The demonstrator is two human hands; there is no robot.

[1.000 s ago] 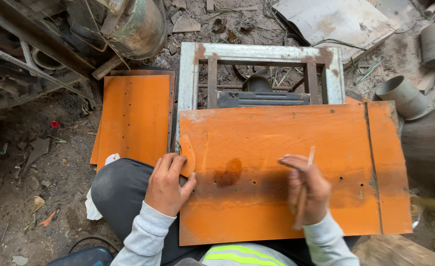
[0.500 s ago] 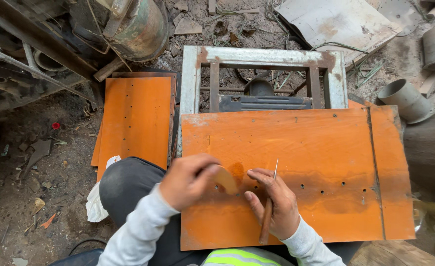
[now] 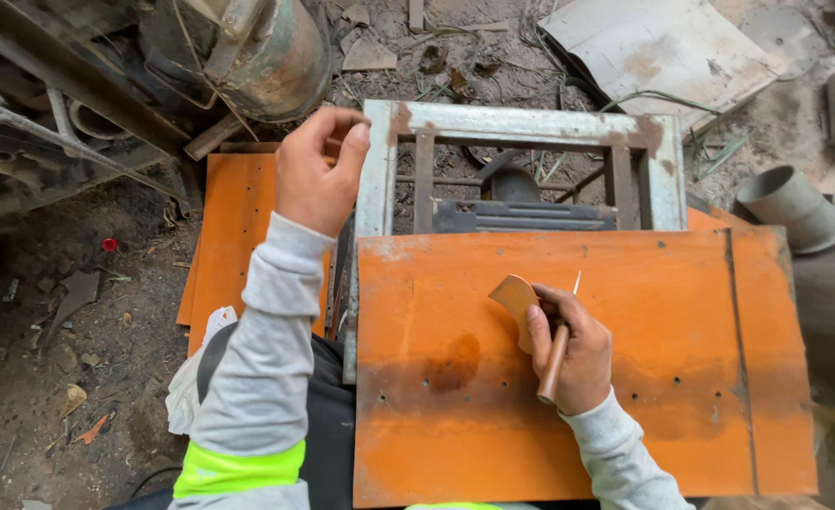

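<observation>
The right hand (image 3: 569,345) is gripping a wooden-handled scriber (image 3: 554,354) and pinning a thin, stiff, sharp-edged template (image 3: 514,297) by its near edge, while the left hand (image 3: 315,170) is hanging loosely curled, empty.

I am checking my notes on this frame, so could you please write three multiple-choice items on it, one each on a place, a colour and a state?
1. Where is the left hand?
A. Raised near the grey metal frame
B. Flat on the sheet
C. On the ground

2. What colour is the metal sheet?
A. Blue
B. Orange
C. White

3. What is the right hand doing?
A. Resting open
B. Gripping a pipe
C. Holding a wooden-handled tool and a curved template

Answers: A, it is lifted beside the frame's corner; B, the sheet is orange with rust; C, its fingers close on both.
</observation>
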